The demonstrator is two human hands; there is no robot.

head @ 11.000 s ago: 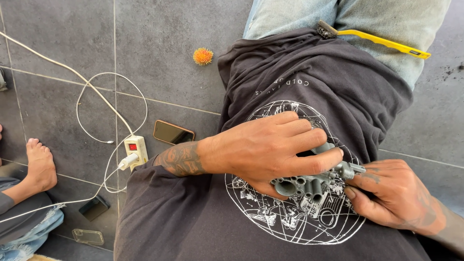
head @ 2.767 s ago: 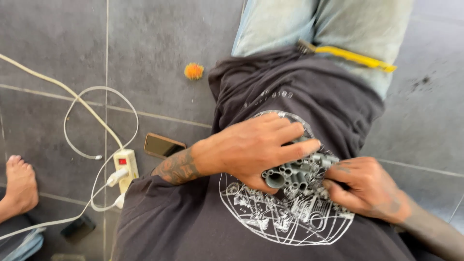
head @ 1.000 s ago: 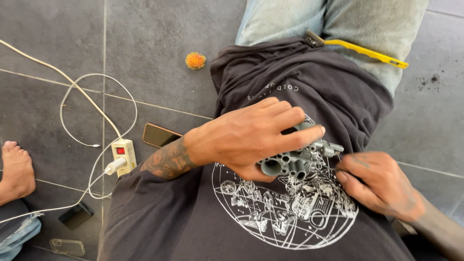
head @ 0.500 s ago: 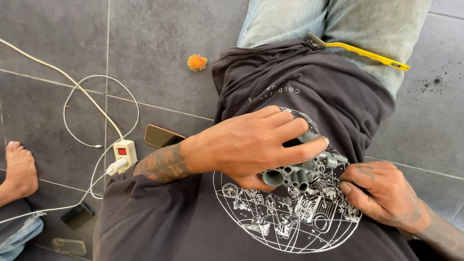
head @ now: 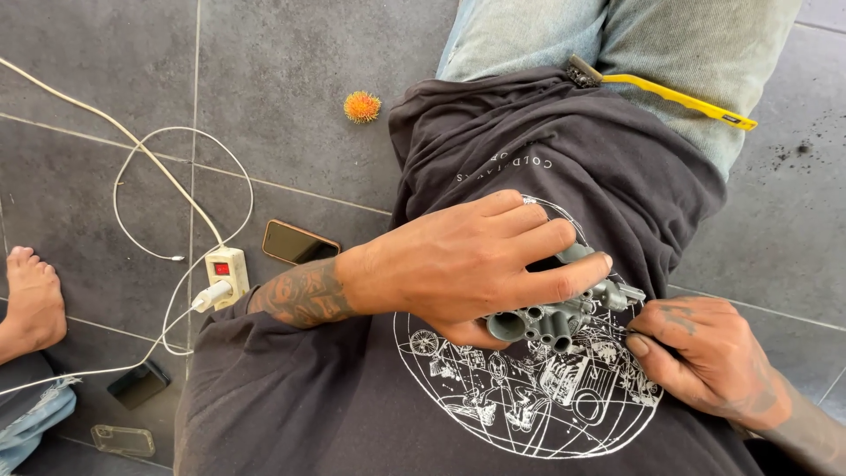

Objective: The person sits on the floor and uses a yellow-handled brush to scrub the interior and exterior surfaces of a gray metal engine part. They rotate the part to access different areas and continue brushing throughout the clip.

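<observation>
The person sits on the grey tiled floor (head: 291,97) with a dark printed T-shirt (head: 564,159) spread over the lap, and on that cloth lies a grey metal part with short tubes (head: 551,319) poking out toward us. The left hand (head: 476,264) lies over the top of the part, its grip wrapped around the body with the fingers pressing down. The right hand (head: 705,357) sits just beside the part's right end, fingertips pinched together at it; whether that grip clasps some small piece I cannot tell. A yellow-handled brush (head: 670,92) rests across the jeans above. To the left on the floor are a phone (head: 300,242), a white power strip (head: 225,267) with its cables, an orange fuzzy ball (head: 361,107), and another person's bare foot (head: 33,300).
</observation>
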